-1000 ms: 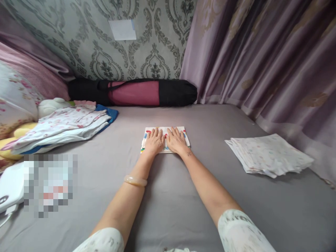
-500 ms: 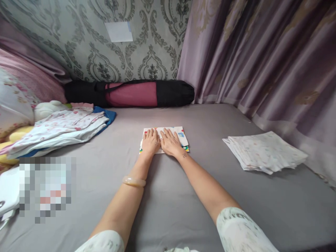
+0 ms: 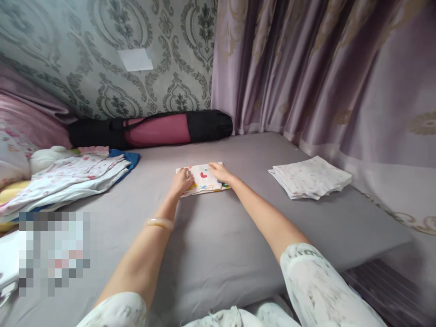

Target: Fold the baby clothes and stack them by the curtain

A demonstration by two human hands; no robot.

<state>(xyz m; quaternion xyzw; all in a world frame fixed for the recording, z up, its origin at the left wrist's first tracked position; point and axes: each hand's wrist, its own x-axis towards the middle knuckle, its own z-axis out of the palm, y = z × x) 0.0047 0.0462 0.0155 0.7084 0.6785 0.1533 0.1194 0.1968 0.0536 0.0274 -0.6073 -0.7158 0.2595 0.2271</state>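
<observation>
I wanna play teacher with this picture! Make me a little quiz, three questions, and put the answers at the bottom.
1. Pick one: which arm wears the bangle?
A) the right arm
B) the left arm
C) neither arm

2. True or false: the left hand and the right hand are both touching the folded printed cloth.

3. Fill in the blank: the long bag in front of the patterned wall is black and ____.

Key: 1. B; 2. True; 3. dark pink.
</observation>
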